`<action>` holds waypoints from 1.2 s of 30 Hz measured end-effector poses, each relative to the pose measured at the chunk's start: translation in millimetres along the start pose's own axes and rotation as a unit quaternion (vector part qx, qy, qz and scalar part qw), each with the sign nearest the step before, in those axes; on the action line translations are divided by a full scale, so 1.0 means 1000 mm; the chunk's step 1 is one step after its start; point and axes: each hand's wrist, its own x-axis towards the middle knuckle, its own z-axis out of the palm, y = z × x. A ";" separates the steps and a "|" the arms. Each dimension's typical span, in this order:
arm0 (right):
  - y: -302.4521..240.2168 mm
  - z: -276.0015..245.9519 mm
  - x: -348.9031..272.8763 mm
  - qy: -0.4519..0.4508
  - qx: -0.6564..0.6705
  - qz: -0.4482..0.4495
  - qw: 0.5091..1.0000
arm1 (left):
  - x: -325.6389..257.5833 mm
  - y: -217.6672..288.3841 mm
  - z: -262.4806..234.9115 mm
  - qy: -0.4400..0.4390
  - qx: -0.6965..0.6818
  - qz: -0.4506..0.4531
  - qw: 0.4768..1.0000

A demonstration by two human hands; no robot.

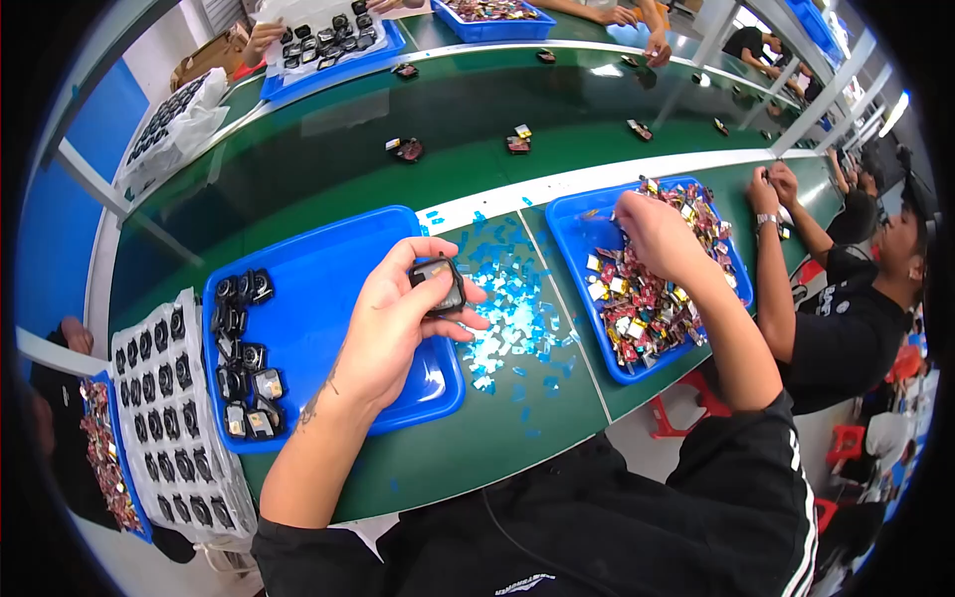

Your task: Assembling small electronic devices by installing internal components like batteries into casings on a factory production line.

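Observation:
My left hand point(373, 323) grips a small black watch-like case point(445, 291), thumb across its face and fingers around the far side. It is raised over the right edge of a blue tray point(328, 289), where several similar black cases point(261, 386) lie along the left side. My right hand point(659, 234) is over a second blue tray point(589, 316) filled with small red circuit boards point(647, 323) bearing yellow and white parts. Its fingers are curled closed, and anything between them is hidden. Between the trays, small blue film pieces point(512, 318) are scattered on the green table.
White moulded trays point(159, 343) of black cases stand at the far left. Ahead, a green conveyor belt point(288, 164) carries several spaced red boards point(518, 141). A co-worker point(846, 318) sits close on the right; other people's hands point(264, 40) work across the belt. Metal posts point(90, 179) frame the bench.

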 end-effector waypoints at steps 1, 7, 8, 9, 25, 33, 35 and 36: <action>-0.010 -0.007 -0.001 0.010 0.049 0.039 0.998 | -0.001 0.000 0.001 0.014 -0.013 -0.009 1.000; -0.030 -0.029 -0.019 0.000 0.207 0.062 0.976 | -0.002 0.000 -0.003 0.016 -0.001 -0.012 1.000; -0.034 -0.032 -0.022 -0.019 0.208 0.032 0.977 | -0.001 0.001 -0.001 0.026 0.016 -0.009 0.999; -0.041 -0.035 -0.026 -0.031 0.215 0.038 0.975 | 0.000 -0.001 0.001 0.026 0.014 -0.012 1.000; -0.144 -0.008 -0.037 -0.022 0.518 -0.008 0.855 | -0.016 -0.022 0.028 -0.035 0.373 0.142 0.916; -0.153 0.016 -0.033 0.159 0.177 -0.206 0.949 | -0.006 -0.041 0.015 -0.017 0.264 0.175 0.948; -0.151 0.011 -0.042 0.120 0.232 -0.187 0.947 | -0.006 -0.037 0.016 -0.001 0.220 0.130 0.967; -0.150 0.008 -0.046 0.082 0.284 -0.165 0.941 | -0.006 -0.034 0.016 0.011 0.175 0.084 0.981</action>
